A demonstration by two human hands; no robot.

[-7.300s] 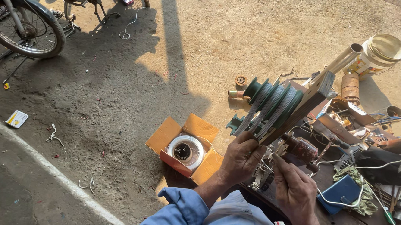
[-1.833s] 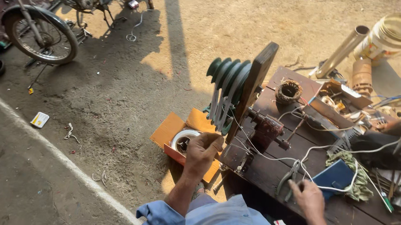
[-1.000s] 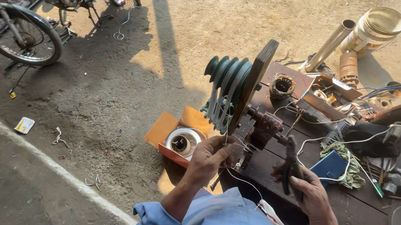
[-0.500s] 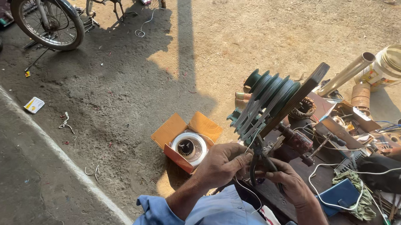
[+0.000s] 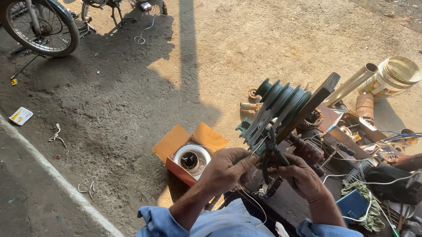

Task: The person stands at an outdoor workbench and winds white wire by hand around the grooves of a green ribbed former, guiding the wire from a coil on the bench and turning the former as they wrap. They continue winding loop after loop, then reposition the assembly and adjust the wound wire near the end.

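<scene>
A green stepped winding former (image 5: 281, 105) on a wooden board (image 5: 309, 107) stands tilted at the edge of a cluttered workbench (image 5: 296, 209). My left hand (image 5: 225, 169) pinches thin wire at the former's lower end. My right hand (image 5: 304, 178) grips dark-handled pliers (image 5: 270, 154), their jaws at the same spot beside my left fingers. A thin wire (image 5: 254, 206) hangs down from there toward my blue shirt.
An open orange cardboard box (image 5: 182, 143) holding a wire spool (image 5: 191, 159) sits on the ground left of the bench. Tools, cables, a blue phone (image 5: 352, 206) and a rag crowd the bench. A bucket (image 5: 394, 76) and pipe (image 5: 352, 83) lie beyond. A motorcycle (image 5: 56, 6) stands far left.
My right hand picked up the pliers from the bench and brought them to the former's lower end beside my left hand. The former's tilt and the camera view shifted.
</scene>
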